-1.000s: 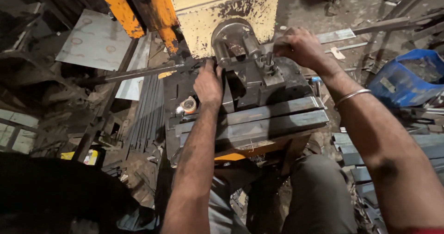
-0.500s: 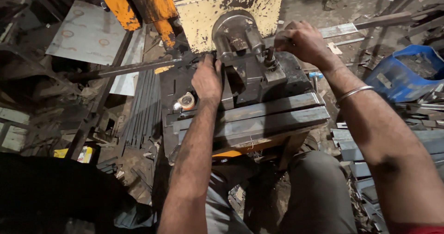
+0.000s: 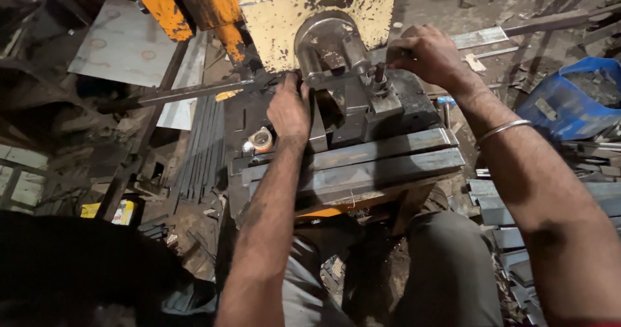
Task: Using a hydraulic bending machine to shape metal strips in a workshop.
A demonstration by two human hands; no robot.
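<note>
Head cam: my left hand (image 3: 288, 110) is pressed flat on a long metal bar (image 3: 187, 93), fingers closed over it where it enters the press (image 3: 343, 87)'s left side. My right hand (image 3: 427, 54) is curled tight round the strip (image 3: 517, 26) coming out at the press's right edge. Blue bin (image 3: 569, 100) sits well apart, far right; steel slabs (image 3: 362, 165) lie along the press's near edge.

Steel bars (image 3: 362, 165) on press bed (image 3: 414, 107)

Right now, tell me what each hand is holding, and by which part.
Left hand grips the long flat metal strip near its machine end. Right hand closes over something hidden; cannot tell what.
</note>
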